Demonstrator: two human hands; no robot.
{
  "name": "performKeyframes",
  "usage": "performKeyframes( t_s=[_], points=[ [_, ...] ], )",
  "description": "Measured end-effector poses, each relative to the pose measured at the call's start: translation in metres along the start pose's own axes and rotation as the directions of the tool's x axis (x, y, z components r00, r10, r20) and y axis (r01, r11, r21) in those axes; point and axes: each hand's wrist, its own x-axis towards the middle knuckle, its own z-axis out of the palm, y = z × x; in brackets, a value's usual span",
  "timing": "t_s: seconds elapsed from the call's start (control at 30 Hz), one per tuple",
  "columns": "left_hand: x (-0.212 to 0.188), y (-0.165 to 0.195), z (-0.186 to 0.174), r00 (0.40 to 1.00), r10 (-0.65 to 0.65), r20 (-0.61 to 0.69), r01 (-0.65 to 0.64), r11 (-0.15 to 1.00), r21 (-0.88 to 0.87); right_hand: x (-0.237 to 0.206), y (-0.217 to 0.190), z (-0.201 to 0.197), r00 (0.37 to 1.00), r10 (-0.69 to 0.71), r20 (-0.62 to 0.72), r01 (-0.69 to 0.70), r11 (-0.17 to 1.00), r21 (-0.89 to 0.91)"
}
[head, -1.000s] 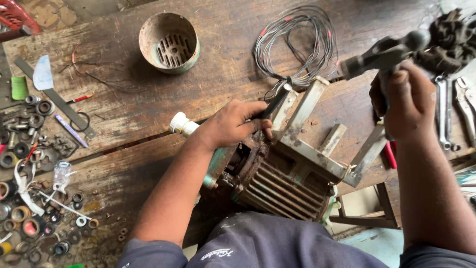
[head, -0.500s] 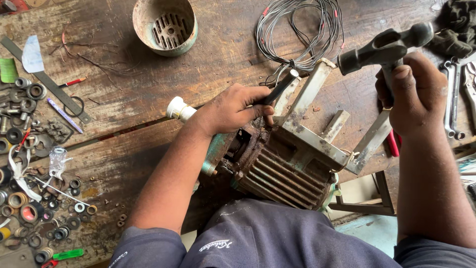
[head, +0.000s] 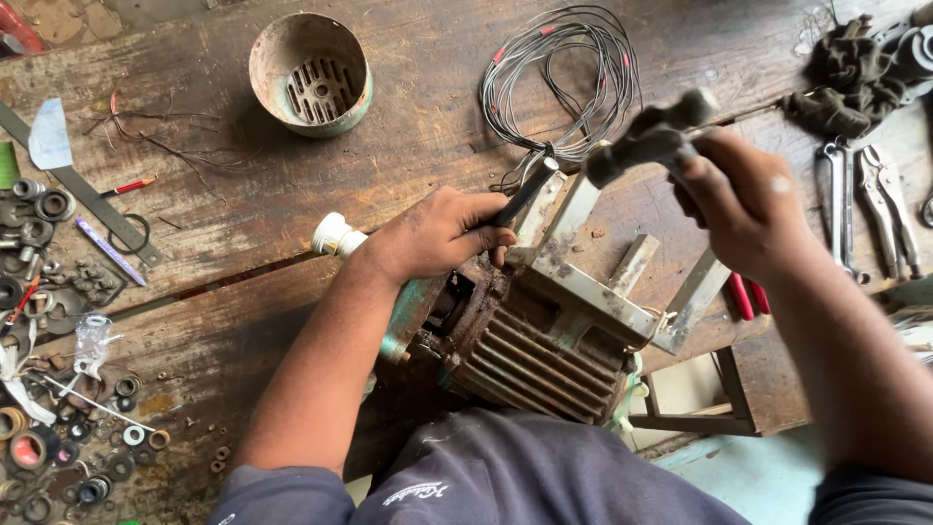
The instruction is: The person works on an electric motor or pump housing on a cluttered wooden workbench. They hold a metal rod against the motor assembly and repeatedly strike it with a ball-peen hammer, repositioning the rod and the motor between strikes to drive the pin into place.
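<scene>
Rusty finned cast-iron motor housing [head: 535,355] looks heavy and rigid; left hand [head: 442,233] pinches a dark chisel [head: 522,194] against it, right hand [head: 743,199] fists a blurred hammer [head: 649,136] above.

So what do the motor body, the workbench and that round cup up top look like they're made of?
Motor body: looks like cast metal with ribbed fins, rusty brown, with worn green paint at one end. Workbench: rough wooden planks, stained dark, with grain and gaps showing. Round cup: probably thin metal, dull and rusted, with slots cut in its base.
</scene>
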Motion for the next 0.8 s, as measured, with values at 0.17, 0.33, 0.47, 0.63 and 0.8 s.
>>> performKeyframes(
  t_s=[0.17, 0.33, 0.47, 0.63, 0.8],
  points=[
    [0.002, 0.002, 0.0, 0.997, -0.074, -0.001, 0.074, 0.997, 0.029, 0.042, -0.009, -0.013, 0.981, 0.189, 0.054, -0.145, 0.879, -0.454],
    [0.003, -0.002, 0.0, 1.0, 0.024, -0.01, -0.024, 0.999, 0.023, 0.058, 0.0, -0.008, 0.994, 0.112, 0.007, -0.111, 0.987, -0.12],
    [0.002, -0.001, 0.0, 0.999, 0.037, -0.005, -0.037, 0.997, 0.069, 0.059, 0.012, -0.026, 0.963, 0.194, -0.189, -0.062, 0.838, 0.542],
    [0.004, 0.003, 0.002, 0.992, -0.128, 0.004, 0.128, 0.991, 0.047, 0.053, 0.023, -0.033, 0.934, 0.294, -0.201, -0.103, 0.763, 0.638],
    [0.004, 0.0, 0.004, 0.989, -0.149, -0.016, 0.149, 0.986, 0.074, 0.053, 0.017, -0.019, 0.965, -0.248, 0.084, 0.259, 0.95, -0.175]
  ],
)
